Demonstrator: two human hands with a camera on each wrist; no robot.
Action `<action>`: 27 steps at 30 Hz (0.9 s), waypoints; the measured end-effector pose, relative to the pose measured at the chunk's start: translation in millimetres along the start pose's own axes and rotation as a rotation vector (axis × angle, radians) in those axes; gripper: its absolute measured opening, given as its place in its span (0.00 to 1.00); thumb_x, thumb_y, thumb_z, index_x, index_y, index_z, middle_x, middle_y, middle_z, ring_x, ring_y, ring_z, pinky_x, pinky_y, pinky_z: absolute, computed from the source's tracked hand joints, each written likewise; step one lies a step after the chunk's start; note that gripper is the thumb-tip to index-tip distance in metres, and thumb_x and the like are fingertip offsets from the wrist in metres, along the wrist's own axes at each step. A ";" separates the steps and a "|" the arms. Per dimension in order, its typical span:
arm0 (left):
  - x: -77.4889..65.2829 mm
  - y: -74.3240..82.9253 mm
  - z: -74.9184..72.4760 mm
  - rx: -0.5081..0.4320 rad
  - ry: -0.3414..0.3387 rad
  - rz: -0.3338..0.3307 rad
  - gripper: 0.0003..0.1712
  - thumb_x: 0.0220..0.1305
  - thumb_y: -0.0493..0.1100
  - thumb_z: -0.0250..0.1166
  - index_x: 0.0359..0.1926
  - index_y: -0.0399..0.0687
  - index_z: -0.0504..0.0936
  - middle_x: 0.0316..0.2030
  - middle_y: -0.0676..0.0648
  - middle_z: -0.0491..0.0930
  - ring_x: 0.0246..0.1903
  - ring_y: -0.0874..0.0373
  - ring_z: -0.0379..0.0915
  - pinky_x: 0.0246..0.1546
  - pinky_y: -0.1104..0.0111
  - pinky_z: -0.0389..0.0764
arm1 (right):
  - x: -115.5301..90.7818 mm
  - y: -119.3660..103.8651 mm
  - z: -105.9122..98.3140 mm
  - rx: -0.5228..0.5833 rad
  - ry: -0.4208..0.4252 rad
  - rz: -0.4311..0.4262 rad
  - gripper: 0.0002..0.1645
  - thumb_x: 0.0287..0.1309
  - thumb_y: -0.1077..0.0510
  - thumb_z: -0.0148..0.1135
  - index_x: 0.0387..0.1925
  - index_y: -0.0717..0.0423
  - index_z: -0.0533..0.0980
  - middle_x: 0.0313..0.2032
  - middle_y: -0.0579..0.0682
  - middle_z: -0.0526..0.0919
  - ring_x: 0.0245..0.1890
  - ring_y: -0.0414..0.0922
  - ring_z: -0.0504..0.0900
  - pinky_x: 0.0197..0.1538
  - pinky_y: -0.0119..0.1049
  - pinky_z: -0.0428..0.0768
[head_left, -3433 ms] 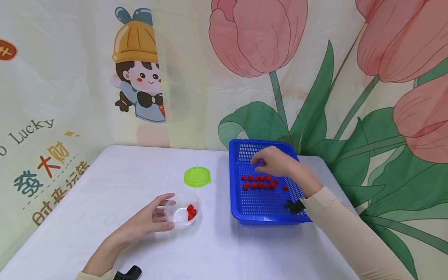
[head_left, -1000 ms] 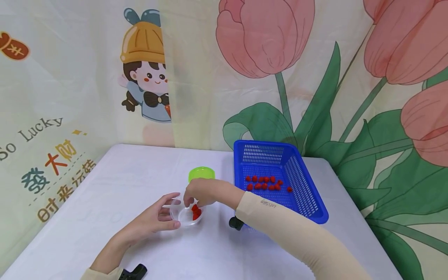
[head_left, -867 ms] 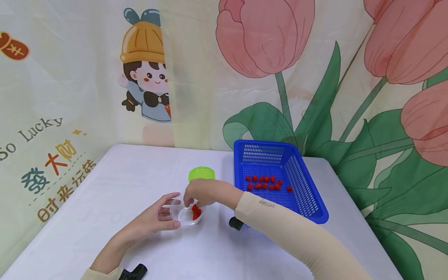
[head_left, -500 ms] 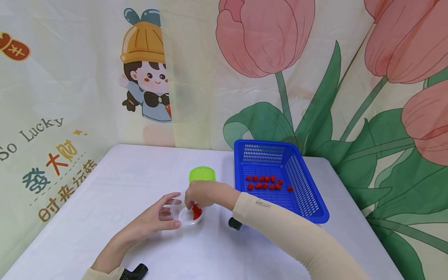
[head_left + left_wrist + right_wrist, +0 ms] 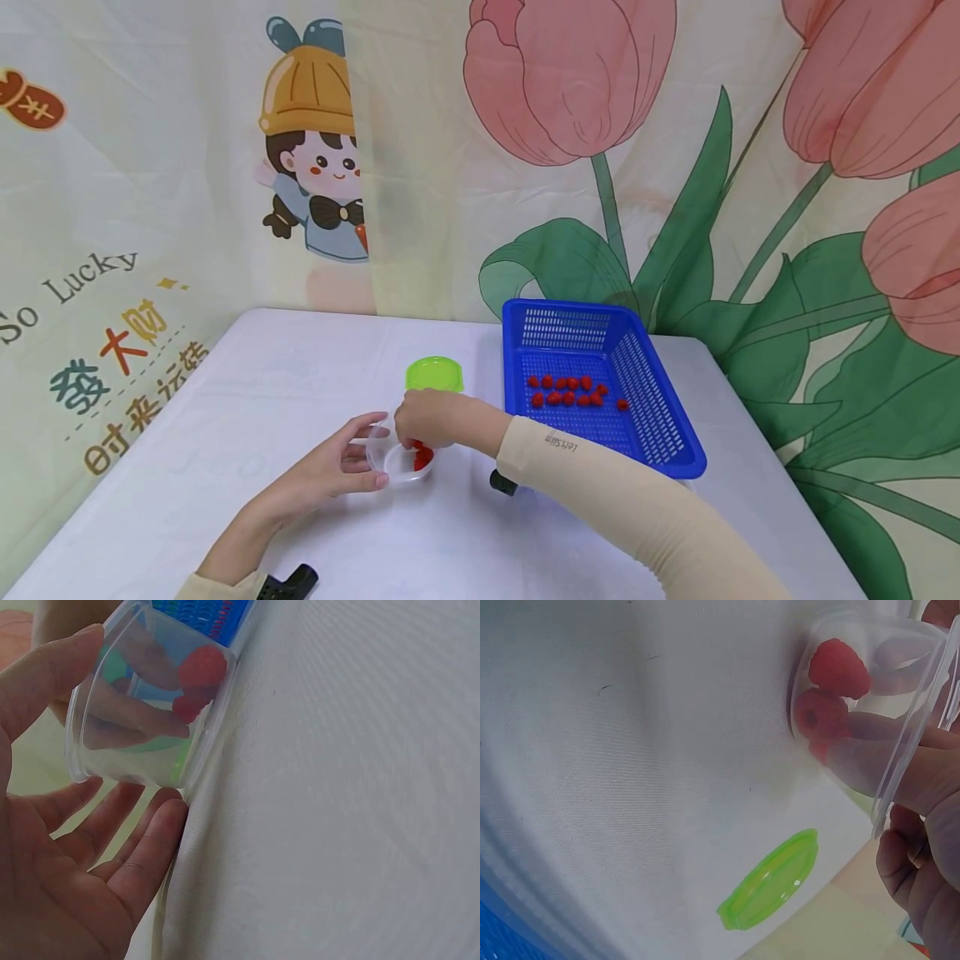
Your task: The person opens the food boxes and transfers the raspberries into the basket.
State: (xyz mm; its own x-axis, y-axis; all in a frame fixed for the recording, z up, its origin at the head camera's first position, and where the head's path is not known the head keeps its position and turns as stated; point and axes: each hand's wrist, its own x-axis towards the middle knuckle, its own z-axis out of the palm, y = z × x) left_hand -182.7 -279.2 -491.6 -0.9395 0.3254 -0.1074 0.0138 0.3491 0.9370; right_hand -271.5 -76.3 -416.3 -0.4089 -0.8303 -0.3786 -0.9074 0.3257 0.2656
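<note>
My left hand (image 5: 330,462) holds a small clear plastic container (image 5: 392,467) on the white table, thumb on one side and fingertips on the other. Inside it lie red raspberries (image 5: 838,669), bunched at the side away from the left palm. From above, my right hand (image 5: 442,417) reaches into the container. Its thumb and finger pinch a raspberry (image 5: 821,748) low among the others, partly covered by the fingertips. Through the cloudy wall, the left wrist view also shows the right fingers close to the raspberries (image 5: 202,669).
A blue perforated basket (image 5: 678,425) stands to the right, with several raspberries (image 5: 568,399) in two rough rows. Behind the container lies a bright green lid (image 5: 435,373), apart from it. A printed curtain (image 5: 420,167) hangs beyond the table's far edge.
My right hand has moved left from over the basket into the container. Within the last second its fingers have shifted slightly toward the raspberries there. The left hand keeps its hold.
</note>
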 end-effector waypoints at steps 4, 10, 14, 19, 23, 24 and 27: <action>0.4 0.5 -0.4 0.007 0.005 0.002 0.53 0.65 0.46 0.78 0.82 0.57 0.55 0.77 0.37 0.61 0.67 0.39 0.73 0.62 0.52 0.80 | -0.3 0.0 -0.6 0.006 0.005 0.001 0.12 0.68 0.56 0.72 0.48 0.36 0.90 0.45 0.38 0.87 0.47 0.39 0.74 0.49 0.27 0.75; 1.4 0.2 -0.2 0.008 0.011 -0.004 0.54 0.64 0.46 0.78 0.82 0.56 0.56 0.77 0.36 0.61 0.66 0.39 0.74 0.61 0.53 0.80 | -0.6 3.8 -1.4 0.082 0.018 -0.013 0.09 0.67 0.56 0.73 0.45 0.39 0.90 0.38 0.37 0.88 0.42 0.37 0.77 0.47 0.24 0.77; 1.7 0.3 0.3 0.005 0.010 -0.011 0.54 0.65 0.46 0.78 0.82 0.57 0.56 0.77 0.36 0.61 0.66 0.39 0.74 0.61 0.52 0.81 | -0.4 6.1 -2.5 0.140 0.019 -0.011 0.09 0.66 0.57 0.74 0.46 0.41 0.91 0.38 0.37 0.88 0.42 0.37 0.78 0.47 0.23 0.78; 0.7 1.4 0.6 0.004 0.013 -0.021 0.54 0.64 0.47 0.78 0.82 0.56 0.55 0.77 0.37 0.61 0.66 0.40 0.74 0.62 0.50 0.81 | 0.1 9.0 -2.2 0.208 0.007 -0.005 0.09 0.66 0.57 0.75 0.45 0.42 0.91 0.37 0.37 0.88 0.40 0.36 0.78 0.45 0.22 0.78; 0.2 1.8 0.5 0.003 0.014 -0.013 0.55 0.64 0.46 0.79 0.83 0.55 0.55 0.77 0.37 0.62 0.66 0.40 0.74 0.63 0.50 0.80 | -4.7 14.5 -4.5 0.315 0.045 -0.021 0.09 0.65 0.58 0.75 0.46 0.44 0.91 0.38 0.37 0.89 0.41 0.35 0.80 0.46 0.21 0.78; 0.3 1.9 0.3 0.002 0.014 -0.012 0.55 0.64 0.47 0.79 0.83 0.55 0.55 0.77 0.37 0.62 0.66 0.40 0.74 0.64 0.50 0.79 | -6.5 16.1 -5.8 0.343 0.059 -0.028 0.10 0.65 0.58 0.75 0.46 0.45 0.91 0.38 0.37 0.89 0.41 0.35 0.81 0.46 0.21 0.79; 0.4 1.7 1.0 0.000 0.016 -0.018 0.55 0.63 0.47 0.79 0.83 0.55 0.55 0.77 0.38 0.62 0.66 0.40 0.74 0.64 0.49 0.79 | -14.7 19.9 -10.9 0.425 0.093 -0.050 0.11 0.65 0.59 0.75 0.48 0.47 0.91 0.40 0.38 0.90 0.41 0.34 0.82 0.47 0.20 0.79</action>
State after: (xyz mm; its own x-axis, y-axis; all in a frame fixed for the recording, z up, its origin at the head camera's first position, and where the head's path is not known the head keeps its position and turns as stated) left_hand -182.7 -277.6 -490.4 -0.9448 0.3053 -0.1193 -0.0033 0.3550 0.9349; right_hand -282.5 -62.6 -395.8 -0.3705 -0.8807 -0.2950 -0.8933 0.4249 -0.1465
